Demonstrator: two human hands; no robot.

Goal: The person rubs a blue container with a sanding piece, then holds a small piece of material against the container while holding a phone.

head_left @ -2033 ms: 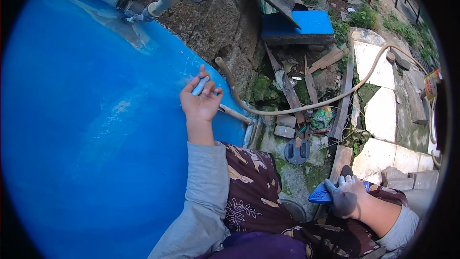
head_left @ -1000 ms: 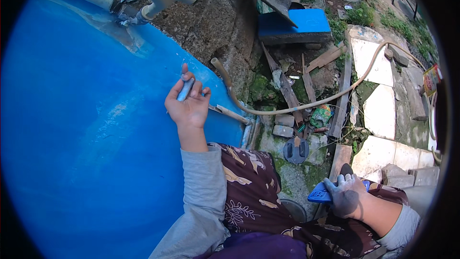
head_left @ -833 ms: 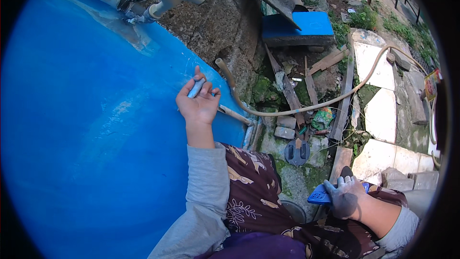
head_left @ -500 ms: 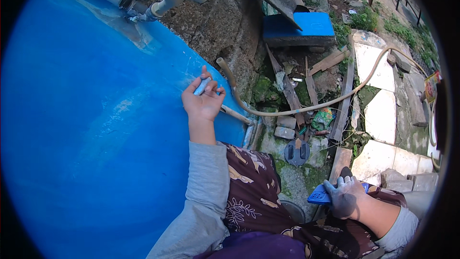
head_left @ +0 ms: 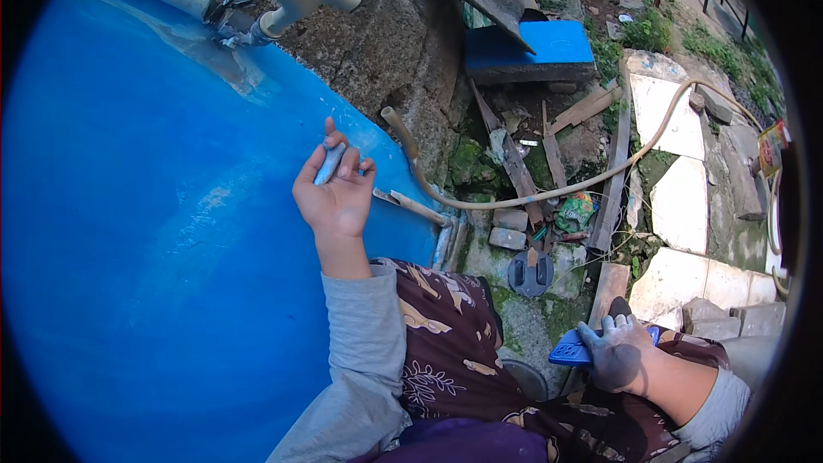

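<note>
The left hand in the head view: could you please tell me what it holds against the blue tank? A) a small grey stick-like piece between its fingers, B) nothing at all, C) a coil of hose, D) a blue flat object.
A: the left hand pinches a small grey stick-like piece between its fingers over the blue tank, while the blue flat object is under the right hand.

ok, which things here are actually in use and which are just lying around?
In use:
left hand holding a grey stick against the blue tank
right hand gripping a blue flat object

Lying about:
hose
wooden planks
blue box
stone slabs
</note>
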